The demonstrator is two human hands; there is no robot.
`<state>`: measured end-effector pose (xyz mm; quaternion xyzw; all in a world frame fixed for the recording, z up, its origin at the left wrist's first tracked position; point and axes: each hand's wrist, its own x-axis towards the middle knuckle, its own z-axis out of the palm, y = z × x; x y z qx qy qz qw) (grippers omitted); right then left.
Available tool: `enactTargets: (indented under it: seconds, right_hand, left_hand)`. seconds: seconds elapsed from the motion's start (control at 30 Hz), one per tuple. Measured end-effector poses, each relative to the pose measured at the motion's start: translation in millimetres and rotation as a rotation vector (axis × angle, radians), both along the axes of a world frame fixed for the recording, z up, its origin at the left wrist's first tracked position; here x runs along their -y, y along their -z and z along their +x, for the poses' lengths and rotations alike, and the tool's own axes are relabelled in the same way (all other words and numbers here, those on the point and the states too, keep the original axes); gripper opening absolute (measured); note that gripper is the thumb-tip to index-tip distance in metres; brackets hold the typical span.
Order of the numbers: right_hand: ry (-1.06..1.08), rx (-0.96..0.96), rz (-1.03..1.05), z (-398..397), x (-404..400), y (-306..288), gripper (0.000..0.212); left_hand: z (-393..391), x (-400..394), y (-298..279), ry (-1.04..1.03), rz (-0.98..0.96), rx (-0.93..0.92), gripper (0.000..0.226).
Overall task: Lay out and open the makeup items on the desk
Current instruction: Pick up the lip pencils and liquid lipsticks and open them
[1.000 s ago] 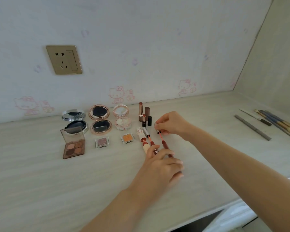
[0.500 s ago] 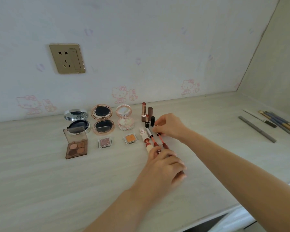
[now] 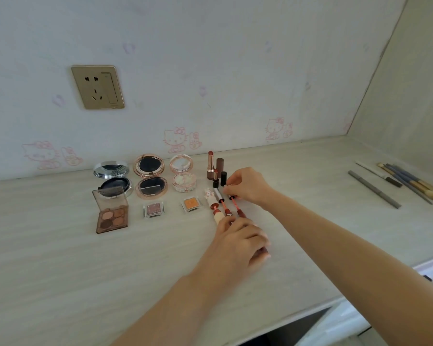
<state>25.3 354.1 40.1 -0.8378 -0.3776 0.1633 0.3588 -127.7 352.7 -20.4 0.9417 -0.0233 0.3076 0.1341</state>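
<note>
Opened makeup stands in rows on the pale desk (image 3: pixel 60 270): a silver compact (image 3: pixel 111 177), a rose-gold compact (image 3: pixel 150 178), a pink highlighter compact (image 3: pixel 183 174), a brown eyeshadow palette (image 3: pixel 111 213), two small single shadows (image 3: pixel 153 209), (image 3: pixel 191 204), and upright lipsticks (image 3: pixel 210 164). Three lip glosses lie side by side. My right hand (image 3: pixel 248 187) pinches the cap end of the rightmost gloss wand (image 3: pixel 234 202). My left hand (image 3: pixel 240 242) holds that gloss's dark red tube (image 3: pixel 241 213), mostly hidden under its fingers.
A grey pencil (image 3: pixel 374 189) and several brushes (image 3: pixel 408 181) lie at the far right of the desk. A gold wall socket (image 3: pixel 98 87) is on the back wall. The desk's front edge runs at the lower right.
Both hands shifted the rightmost gloss slightly left, closer to the other two glosses; the wand and tube now lie nearly in line beside them.
</note>
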Motion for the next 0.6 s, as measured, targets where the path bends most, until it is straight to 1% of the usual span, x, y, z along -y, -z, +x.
enactTargets:
  seconds: [0.2,0.33,0.47,0.6]
  right_hand:
    - [0.001,-0.014,0.005,-2.7,8.1,-3.7,0.018]
    - [-0.003,0.013,0.01,0.1,22.2,-10.1,0.017]
    - [-0.008,0.102,-0.038,7.2,49.5,-19.3,0.022]
    - [0.008,0.24,-0.086,16.2,90.4,-26.6,0.029]
  left_hand:
    - [-2.7,1.4,-4.1,-0.008,-0.013,-0.026,0.021]
    - [-6.1,3.6,-7.1,-0.002,-0.019,-0.061,0.026]
    - [-9.7,5.6,-11.3,-0.004,-0.005,-0.09,0.034]
    - [-8.1,10.7,-19.4,0.008,-0.007,-0.104,0.041]
